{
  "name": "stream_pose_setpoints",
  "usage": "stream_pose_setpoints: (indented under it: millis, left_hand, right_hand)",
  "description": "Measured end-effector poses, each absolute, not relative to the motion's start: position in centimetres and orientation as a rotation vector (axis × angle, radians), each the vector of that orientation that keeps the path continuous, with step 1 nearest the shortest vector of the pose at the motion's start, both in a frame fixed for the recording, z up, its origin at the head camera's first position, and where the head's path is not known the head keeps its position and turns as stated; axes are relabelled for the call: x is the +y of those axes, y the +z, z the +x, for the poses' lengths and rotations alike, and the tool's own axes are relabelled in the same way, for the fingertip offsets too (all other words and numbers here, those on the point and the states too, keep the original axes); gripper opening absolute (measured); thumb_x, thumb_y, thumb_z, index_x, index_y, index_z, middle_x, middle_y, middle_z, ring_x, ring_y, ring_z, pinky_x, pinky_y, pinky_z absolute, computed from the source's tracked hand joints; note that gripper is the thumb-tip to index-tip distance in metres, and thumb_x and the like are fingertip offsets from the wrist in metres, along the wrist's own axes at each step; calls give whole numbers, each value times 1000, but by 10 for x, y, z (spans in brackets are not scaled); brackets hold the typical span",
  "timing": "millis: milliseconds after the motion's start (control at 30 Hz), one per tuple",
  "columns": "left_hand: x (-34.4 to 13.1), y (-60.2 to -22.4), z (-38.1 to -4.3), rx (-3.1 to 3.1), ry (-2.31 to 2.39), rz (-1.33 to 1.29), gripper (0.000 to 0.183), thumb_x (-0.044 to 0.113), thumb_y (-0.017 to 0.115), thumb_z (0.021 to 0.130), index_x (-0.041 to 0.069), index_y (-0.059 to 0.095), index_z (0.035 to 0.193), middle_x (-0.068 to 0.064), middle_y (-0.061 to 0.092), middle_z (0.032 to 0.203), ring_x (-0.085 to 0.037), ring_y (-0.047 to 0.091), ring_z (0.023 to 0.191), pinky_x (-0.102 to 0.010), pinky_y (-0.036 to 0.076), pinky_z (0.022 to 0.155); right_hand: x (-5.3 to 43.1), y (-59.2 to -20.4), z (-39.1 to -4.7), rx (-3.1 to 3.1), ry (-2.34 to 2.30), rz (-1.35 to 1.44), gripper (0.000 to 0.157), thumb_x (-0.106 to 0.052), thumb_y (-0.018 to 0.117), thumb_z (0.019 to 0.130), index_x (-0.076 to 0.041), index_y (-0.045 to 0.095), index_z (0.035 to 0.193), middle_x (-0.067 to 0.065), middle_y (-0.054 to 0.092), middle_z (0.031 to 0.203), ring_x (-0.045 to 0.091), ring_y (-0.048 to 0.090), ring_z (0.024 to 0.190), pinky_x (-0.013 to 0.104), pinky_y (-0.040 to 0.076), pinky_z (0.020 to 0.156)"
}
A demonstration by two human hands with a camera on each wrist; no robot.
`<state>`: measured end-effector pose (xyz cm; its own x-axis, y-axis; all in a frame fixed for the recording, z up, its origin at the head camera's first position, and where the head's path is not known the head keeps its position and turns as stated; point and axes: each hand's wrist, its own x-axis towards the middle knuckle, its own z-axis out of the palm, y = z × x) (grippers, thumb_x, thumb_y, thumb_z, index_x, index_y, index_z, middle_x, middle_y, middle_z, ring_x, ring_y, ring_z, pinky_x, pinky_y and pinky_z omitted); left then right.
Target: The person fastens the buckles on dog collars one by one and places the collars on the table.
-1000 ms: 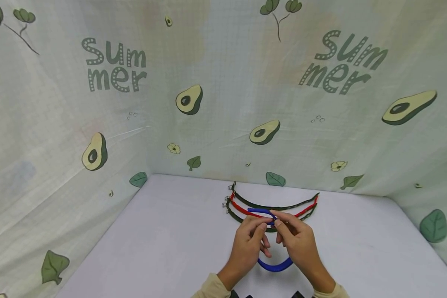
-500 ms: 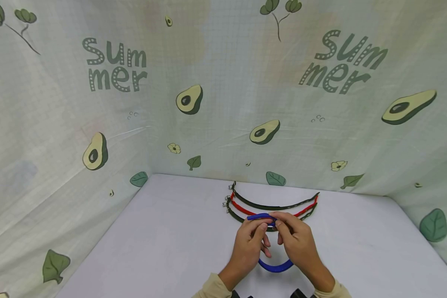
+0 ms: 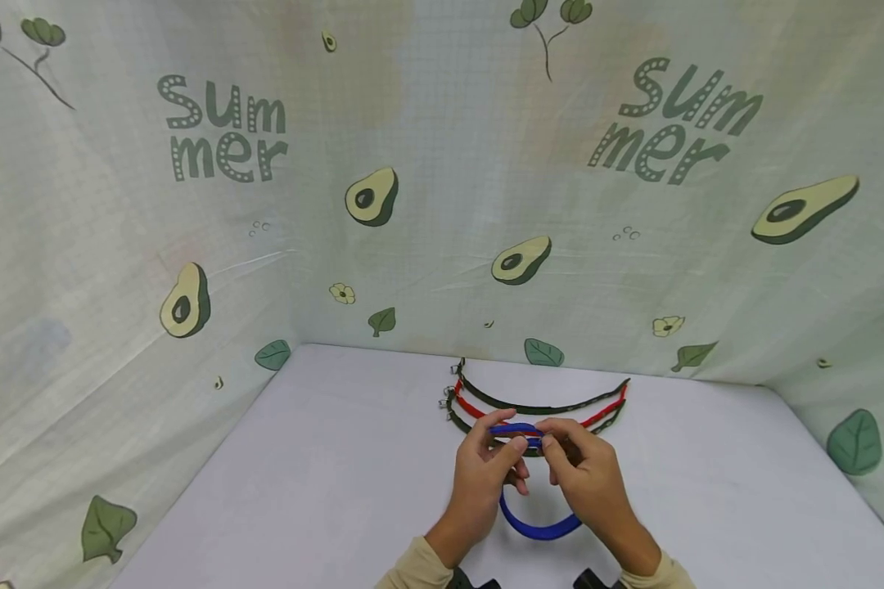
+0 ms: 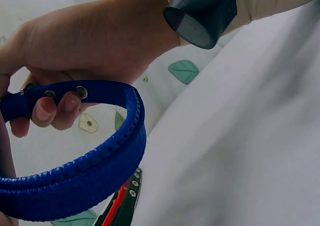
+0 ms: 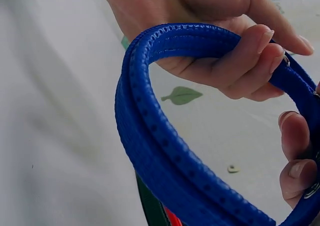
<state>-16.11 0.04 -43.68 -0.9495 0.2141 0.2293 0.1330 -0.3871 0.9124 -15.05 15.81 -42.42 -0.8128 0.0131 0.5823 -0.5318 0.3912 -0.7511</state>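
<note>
A blue dog collar (image 3: 541, 532) with metal eyelets is bent into a loop and held up above the white table. My left hand (image 3: 479, 478) holds the strap end between thumb and fingers, the index finger raised over it. In the left wrist view, curled fingertips touch the blue collar (image 4: 90, 181) beside its eyelets (image 4: 81, 92). My right hand (image 3: 593, 478) pinches the collar near where its ends meet. The right wrist view has the padded band of the blue collar (image 5: 150, 141) curving below that hand. Fingers hide most of the buckle area.
Beyond my hands, a dark green collar (image 3: 538, 410), a red collar (image 3: 479, 413) and another dark collar (image 3: 459, 422) lie side by side on the white table (image 3: 324, 474). Their buckles point left. A printed cloth (image 3: 427, 123) hangs behind the table.
My left index finger has lifted off the strap, and the left hand has shifted slightly left. The upper strap end has dropped lower. My right hand keeps nearly the same place.
</note>
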Motion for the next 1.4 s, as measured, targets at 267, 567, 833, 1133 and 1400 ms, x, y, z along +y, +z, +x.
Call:
stream_pose_setpoints:
  millis: [267,567,833,1133,1400]
  left_hand:
    - [-1,-435,-161,1695,2584,453,26,18,62,101,-1,60,119,-10,63,79,-13,61,60,-24,55,54]
    - [-4,-437,-163,1759,2594,440,27,21,61,102,-1,61,119,-36,60,96,-15,63,67,-24,56,57]
    - [-8,-436,-164,1783,2564,464,28,21,60,103,0,61,121,-14,65,85,-14,63,67,-24,57,60]
    - [-12,-435,-167,1734,2493,653,40,18,56,104,-1,47,139,-19,61,114,-15,67,79,-27,58,65]
    - [-12,-436,-170,1791,2402,596,34,17,63,101,-5,61,126,-24,66,105,-15,67,80,-26,58,65]
  right_hand:
    - [157,-425,-150,-2166,1432,445,18,2,66,93,-13,66,105,-5,60,70,11,56,50,28,49,46]
    - [156,-425,-148,-2187,1479,442,15,-4,69,94,-11,65,106,-2,66,77,12,61,53,30,52,46]
    - [155,-424,-147,-2154,1531,496,22,-1,73,90,-7,64,109,4,72,87,13,66,58,30,54,50]
    - [157,-423,-147,-2068,1632,432,19,3,70,92,-3,63,108,11,70,84,18,68,62,31,55,51]
    - [160,-420,-149,-2046,1693,384,17,0,68,94,1,60,109,12,71,92,21,71,73,32,57,55]
